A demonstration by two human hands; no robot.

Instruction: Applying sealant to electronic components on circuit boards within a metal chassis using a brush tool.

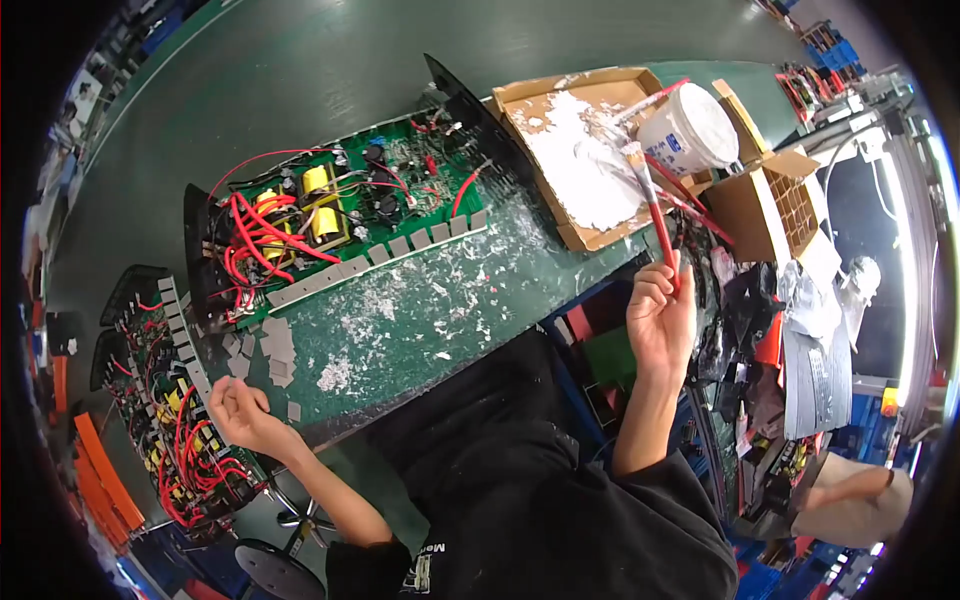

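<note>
My right hand (662, 320) is closed around the handle of a red-handled paintbrush (655, 215). The brush points up, its pale bristles over a cardboard tray (572, 232) smeared with white paste (585, 165). At the near left of the bench, my left hand (245, 415) has curled fingers; whether anything is in them is hidden. Close to it lie loose grey pads (278, 350). Lengthwise on the bench stands a green circuit board (400, 205) with red wires, yellow coils and black end panels. Grey pads line its near edge. A similar wired board (185, 430) sits just left of my left hand.
A white tub (690, 130) stands at the tray's right side, with more red-handled brushes nearby. Further right are a divided cardboard box (790, 210) and black plastic bags (750, 305). White flecks dot the green bench (420, 310). A round stool (280, 568) is below left; orange strips (105, 480) lie at far left.
</note>
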